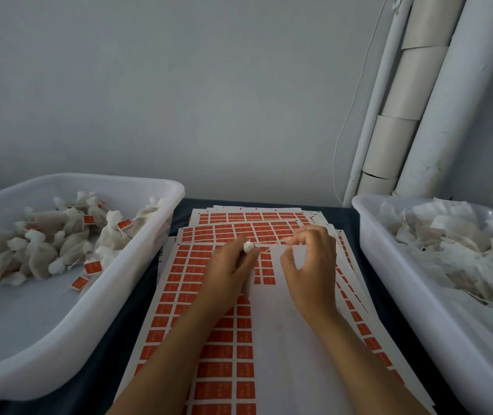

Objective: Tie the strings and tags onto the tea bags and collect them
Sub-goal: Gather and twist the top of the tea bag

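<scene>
Our left hand (230,265) grips a tea bag (249,247) by its neck over the tag sheets (224,339); our right hand (311,265) pinches its string (264,250). Finished bags half fill the left tub (68,330); the right tub (419,295) holds many untied.

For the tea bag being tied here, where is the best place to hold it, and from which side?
By the gathered neck just under the white tuft, from the left and below, as the left hand grips the tea bag. That leaves the string on its right free for the right hand.

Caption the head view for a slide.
Left hand grips a tea bag while right hand pulls its string.
</scene>
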`<move>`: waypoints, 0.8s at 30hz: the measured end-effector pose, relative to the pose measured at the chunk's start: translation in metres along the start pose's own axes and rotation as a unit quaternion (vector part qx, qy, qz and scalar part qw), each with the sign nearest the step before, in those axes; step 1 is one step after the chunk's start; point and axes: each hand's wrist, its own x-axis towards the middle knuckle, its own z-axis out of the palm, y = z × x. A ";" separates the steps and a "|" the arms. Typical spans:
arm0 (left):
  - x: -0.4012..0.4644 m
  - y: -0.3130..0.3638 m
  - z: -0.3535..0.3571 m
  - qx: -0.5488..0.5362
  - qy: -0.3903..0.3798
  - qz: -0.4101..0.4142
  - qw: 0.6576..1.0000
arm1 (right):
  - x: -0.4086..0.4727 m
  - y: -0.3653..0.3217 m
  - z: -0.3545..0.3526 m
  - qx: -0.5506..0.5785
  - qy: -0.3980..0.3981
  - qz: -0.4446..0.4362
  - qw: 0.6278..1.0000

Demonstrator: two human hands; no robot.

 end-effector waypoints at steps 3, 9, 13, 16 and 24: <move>0.001 -0.003 -0.003 -0.015 0.005 -0.001 1.000 | -0.003 -0.001 0.004 -0.013 -0.043 0.010 0.999; 0.000 -0.003 -0.004 -0.019 -0.019 0.012 1.000 | -0.005 -0.003 0.002 -0.053 -0.153 -0.113 0.980; -0.001 0.000 -0.004 -0.006 -0.023 0.032 0.999 | -0.007 -0.001 0.004 -0.085 -0.165 -0.129 0.974; -0.001 0.001 -0.003 -0.008 -0.033 0.042 0.999 | -0.004 0.000 0.003 -0.075 -0.150 -0.136 0.976; -0.001 0.004 0.005 -0.030 -0.021 0.042 0.998 | 0.000 0.001 0.001 -0.043 -0.167 -0.089 0.981</move>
